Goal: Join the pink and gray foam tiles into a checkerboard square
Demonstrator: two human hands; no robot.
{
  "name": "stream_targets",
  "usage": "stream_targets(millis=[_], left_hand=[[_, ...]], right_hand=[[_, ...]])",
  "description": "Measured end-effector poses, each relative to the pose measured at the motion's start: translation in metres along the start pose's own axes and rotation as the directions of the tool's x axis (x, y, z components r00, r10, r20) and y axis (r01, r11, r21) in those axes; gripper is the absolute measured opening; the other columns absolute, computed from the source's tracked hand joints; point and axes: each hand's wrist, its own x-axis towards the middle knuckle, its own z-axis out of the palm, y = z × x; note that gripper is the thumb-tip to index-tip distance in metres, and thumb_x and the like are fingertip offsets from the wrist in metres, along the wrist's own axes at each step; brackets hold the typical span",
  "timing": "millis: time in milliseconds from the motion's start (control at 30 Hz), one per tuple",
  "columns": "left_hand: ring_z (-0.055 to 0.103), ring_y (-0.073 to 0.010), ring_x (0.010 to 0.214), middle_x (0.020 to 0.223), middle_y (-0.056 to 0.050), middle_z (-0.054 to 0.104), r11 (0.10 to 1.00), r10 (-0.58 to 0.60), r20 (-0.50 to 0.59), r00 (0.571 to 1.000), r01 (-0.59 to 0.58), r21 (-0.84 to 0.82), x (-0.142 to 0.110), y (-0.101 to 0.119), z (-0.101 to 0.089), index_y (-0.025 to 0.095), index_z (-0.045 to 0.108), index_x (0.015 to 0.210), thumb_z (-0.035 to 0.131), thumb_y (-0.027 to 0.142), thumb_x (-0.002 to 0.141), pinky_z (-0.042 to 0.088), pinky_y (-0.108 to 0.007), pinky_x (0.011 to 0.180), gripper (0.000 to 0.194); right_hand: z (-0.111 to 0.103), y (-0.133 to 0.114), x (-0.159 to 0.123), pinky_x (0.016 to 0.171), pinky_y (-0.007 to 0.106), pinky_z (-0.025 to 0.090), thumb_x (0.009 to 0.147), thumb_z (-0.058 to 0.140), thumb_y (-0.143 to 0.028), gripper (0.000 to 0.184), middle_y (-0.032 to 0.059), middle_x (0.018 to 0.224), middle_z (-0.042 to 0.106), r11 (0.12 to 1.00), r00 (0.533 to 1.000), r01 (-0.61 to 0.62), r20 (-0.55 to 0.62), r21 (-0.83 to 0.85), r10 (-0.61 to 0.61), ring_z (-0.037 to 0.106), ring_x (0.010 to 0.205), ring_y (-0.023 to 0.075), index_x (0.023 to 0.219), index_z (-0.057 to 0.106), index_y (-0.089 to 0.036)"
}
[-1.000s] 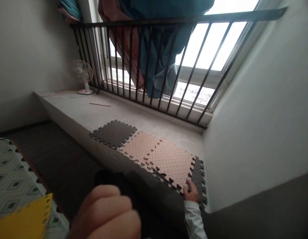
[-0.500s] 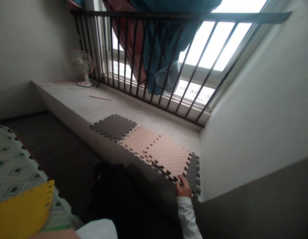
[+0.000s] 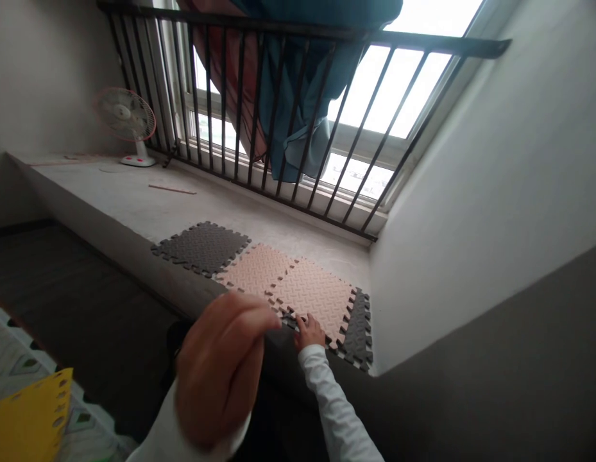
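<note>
On the ledge, two pink foam puzzle mats, a left one [image 3: 254, 266] and a right one [image 3: 314, 295], lie side by side. A dark grey foam mat [image 3: 206, 247] adjoins them on the left, and another dark grey mat [image 3: 359, 330] shows beside and under the right pink one. My right hand [image 3: 310, 332] rests at the front edge of the right pink mat, fingertips touching it and somewhat apart. Close to the camera, my left hand [image 3: 225, 366] is raised in front of the ledge, slightly blurred, its fingers curled together with nothing visible in them.
A small fan [image 3: 127, 119] stands at the ledge's far left, and a thin strip [image 3: 172, 189] lies nearer. Dark railings [image 3: 288, 122] and curtains [image 3: 298, 96] line the window. A wall [image 3: 451, 212] bounds the right. At lower left, a yellow mat [image 3: 33, 410] lies on a patterned surface.
My left hand has risen from the lower left edge into the middle foreground. My right hand has slid left along the right pink mat's front edge. The view has shifted.
</note>
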Motion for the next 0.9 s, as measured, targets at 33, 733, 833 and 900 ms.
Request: stream_targets(millis=[33,733,833,900], left_hand=[[0.054,-0.0147,0.080,0.084,-0.003,0.060,0.999,-0.036,0.076,0.996,0.034,0.025,0.013,-0.013,0.018,0.020,0.058,0.084,0.038,0.021,0.077,0.044,-0.029,0.075,0.021],[0.027,-0.0278,0.124,0.134,-0.020,0.030,0.740,-0.671,0.734,0.110,0.029,0.672,-0.009,-0.183,0.220,0.010,0.044,0.121,0.065,0.027,0.054,0.027,-0.033,0.097,0.073],[0.025,-0.0305,0.124,0.133,-0.022,0.029,0.736,-0.675,0.730,0.108,0.040,0.676,-0.009,-0.179,0.221,0.006,0.042,0.122,0.066,0.024,0.050,0.028,-0.037,0.097,0.078],[0.027,-0.0325,0.123,0.130,-0.021,0.035,0.742,-0.669,0.733,0.119,0.067,0.667,-0.011,-0.179,0.223,0.009,0.047,0.119,0.069,0.023,0.045,0.030,-0.040,0.095,0.078]], right_hand=[[-0.004,-0.005,0.004,0.080,0.040,0.036,0.071,0.053,-0.028,0.047,0.0075,0.126,0.043,0.999,0.999,-0.029,0.042,-0.030,0.030,0.040,0.108,0.0268,0.117,0.046,-0.035],[-0.003,0.007,0.052,0.076,0.039,0.039,0.076,0.047,-0.035,0.033,0.0053,0.121,0.045,0.958,0.959,-0.281,0.021,-0.051,0.283,0.040,0.106,0.0274,0.107,0.051,-0.026],[-0.007,0.027,0.075,0.076,0.038,0.039,0.075,0.049,-0.035,0.031,0.0066,0.118,0.046,0.953,0.953,-0.301,0.021,-0.041,0.302,0.041,0.104,0.0266,0.104,0.054,-0.025],[-0.009,0.040,0.092,0.075,0.037,0.039,0.076,0.047,-0.036,0.030,0.0076,0.117,0.047,0.948,0.948,-0.316,0.036,-0.046,0.318,0.041,0.103,0.0263,0.103,0.054,-0.025]])
